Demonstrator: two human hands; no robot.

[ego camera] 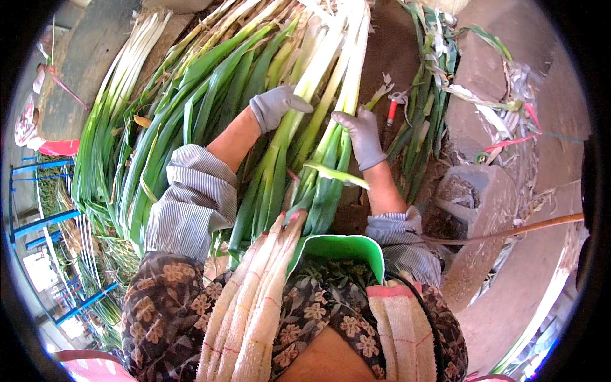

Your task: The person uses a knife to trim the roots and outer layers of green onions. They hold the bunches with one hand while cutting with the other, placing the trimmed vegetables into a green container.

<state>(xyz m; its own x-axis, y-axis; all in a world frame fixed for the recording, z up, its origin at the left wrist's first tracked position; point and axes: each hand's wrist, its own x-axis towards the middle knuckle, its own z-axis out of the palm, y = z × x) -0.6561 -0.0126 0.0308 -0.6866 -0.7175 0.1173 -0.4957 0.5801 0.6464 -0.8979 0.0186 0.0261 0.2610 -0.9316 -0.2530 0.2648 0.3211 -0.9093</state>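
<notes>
My left hand (279, 107), in a grey glove, holds the pale lower stalk of a large leek or Welsh onion (312, 79). My right hand (360, 131), gloved too, grips another bunch of stalks (351, 90), its thumb lying across them. The leaves of both hang down toward my lap, and their white ends point away from me. A loose light-green leaf (336, 174) crosses below my right hand. Under and left of my left hand lies a thick heap of untrimmed stalks (229, 81). Beyond it at the left lies a bunch with clean white stems (136, 52).
A small red-handled tool (392, 112) lies right of my right hand. Farther right are a pile of green leaves (422, 110), a hollow concrete block (470, 200) and plastic scraps with red ties (510, 141). Blue metal racks (45, 224) stand at the far left.
</notes>
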